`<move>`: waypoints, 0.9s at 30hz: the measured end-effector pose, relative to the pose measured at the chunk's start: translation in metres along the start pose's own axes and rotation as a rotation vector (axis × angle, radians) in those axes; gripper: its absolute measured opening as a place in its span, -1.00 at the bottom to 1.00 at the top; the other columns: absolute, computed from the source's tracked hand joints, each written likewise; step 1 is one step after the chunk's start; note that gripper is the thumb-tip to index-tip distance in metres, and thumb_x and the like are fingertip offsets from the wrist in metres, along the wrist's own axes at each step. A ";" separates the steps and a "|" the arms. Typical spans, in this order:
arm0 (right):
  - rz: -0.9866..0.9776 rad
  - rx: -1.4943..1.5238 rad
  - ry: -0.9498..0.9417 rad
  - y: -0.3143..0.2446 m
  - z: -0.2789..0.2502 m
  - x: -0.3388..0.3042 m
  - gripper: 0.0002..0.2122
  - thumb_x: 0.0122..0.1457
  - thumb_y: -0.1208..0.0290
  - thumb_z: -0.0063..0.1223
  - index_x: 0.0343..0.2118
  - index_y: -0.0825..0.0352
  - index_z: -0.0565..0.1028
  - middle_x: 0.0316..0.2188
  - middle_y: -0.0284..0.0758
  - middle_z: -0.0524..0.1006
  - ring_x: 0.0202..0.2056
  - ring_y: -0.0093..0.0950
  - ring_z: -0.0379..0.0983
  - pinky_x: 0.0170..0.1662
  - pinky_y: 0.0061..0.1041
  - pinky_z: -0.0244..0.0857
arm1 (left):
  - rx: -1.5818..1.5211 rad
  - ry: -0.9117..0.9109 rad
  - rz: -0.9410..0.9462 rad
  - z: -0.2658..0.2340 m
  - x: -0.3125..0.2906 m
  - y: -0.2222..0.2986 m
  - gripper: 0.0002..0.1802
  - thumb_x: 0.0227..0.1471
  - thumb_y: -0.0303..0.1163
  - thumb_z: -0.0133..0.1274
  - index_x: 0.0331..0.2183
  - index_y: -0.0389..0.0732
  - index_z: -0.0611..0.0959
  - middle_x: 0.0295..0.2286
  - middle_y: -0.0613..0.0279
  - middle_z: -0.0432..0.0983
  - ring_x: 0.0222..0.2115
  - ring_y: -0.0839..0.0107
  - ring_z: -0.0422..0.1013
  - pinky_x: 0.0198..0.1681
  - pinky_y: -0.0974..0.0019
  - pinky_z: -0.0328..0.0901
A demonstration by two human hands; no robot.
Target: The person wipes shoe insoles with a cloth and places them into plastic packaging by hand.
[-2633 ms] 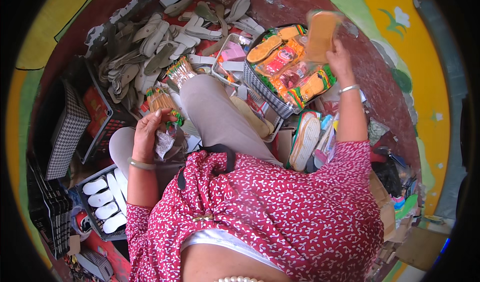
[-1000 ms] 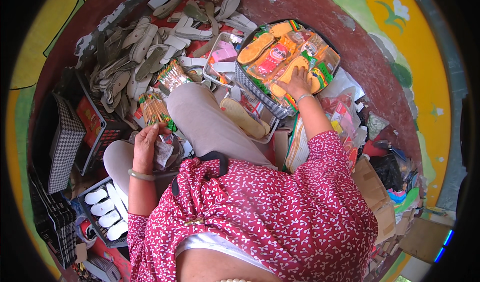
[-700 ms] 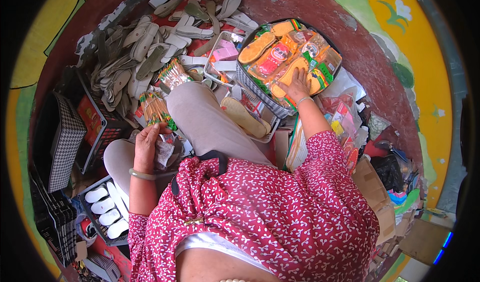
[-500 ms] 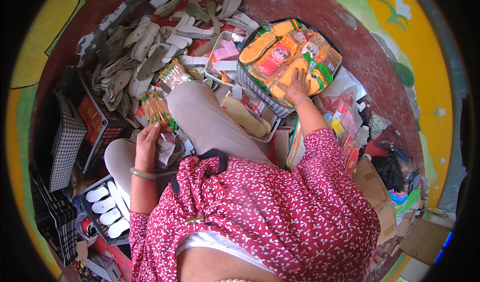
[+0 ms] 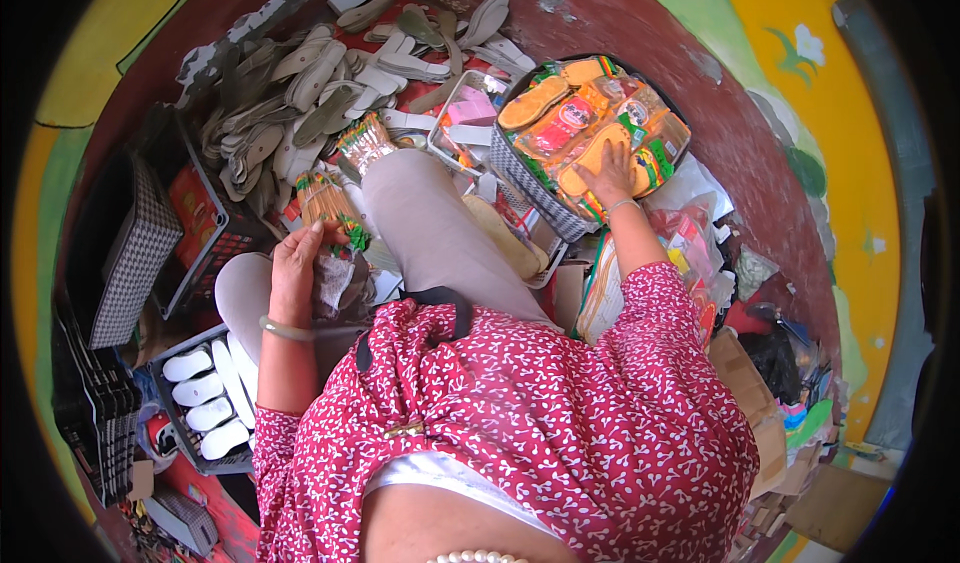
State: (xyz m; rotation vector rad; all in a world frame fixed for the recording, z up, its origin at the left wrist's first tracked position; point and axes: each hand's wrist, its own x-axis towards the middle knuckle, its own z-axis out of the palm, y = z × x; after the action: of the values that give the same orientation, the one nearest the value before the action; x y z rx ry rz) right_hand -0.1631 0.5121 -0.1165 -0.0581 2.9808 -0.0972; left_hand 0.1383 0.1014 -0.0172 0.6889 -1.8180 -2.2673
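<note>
My right hand (image 5: 608, 175) rests, fingers spread, on a yellow-orange insole (image 5: 603, 153) among plastic-wrapped insole packs. These lie in a black-and-white checked basket (image 5: 540, 200) at the upper right. My left hand (image 5: 297, 251) is at the left beside my knee, with thumb and fingertips pinched together. Whatever they pinch, if anything, is too small to make out. Just beyond those fingertips stands a bundle of thin brown strips with green ends (image 5: 324, 199). A second such bundle (image 5: 364, 143) is farther off, beside my other knee. A greyish crumpled cloth (image 5: 338, 281) lies near my left wrist.
Many loose grey and white soles (image 5: 310, 78) are heaped at the far left. A white basket with pink pieces (image 5: 470, 106) stands beside the checked one. White insoles fill a grey crate (image 5: 208, 403) at my left. Dark crates (image 5: 225, 233) and a cardboard box (image 5: 748, 393) flank me.
The whole view has shifted slightly, so most things sit lower and to the right. My right hand stays on the insole; my left fingers remain pinched, slightly raised.
</note>
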 end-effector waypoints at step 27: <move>-0.301 2.442 -0.835 -0.328 -0.079 -0.067 -0.62 0.02 0.50 -0.21 -0.06 0.48 0.36 -0.05 -0.09 0.41 -0.02 -0.11 0.34 0.16 -0.08 0.11 | -0.106 0.260 0.273 -0.063 0.088 0.104 -0.66 0.13 -0.22 -0.16 -0.13 -0.14 0.56 -0.19 0.31 0.50 -0.15 0.49 0.37 -0.05 0.29 0.17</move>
State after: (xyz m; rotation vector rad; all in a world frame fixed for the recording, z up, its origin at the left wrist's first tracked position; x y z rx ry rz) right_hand -0.0991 0.1926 -0.0057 -0.1425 0.5487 -2.3732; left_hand 0.0714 -0.0153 0.0494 0.6387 -1.5553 -1.9791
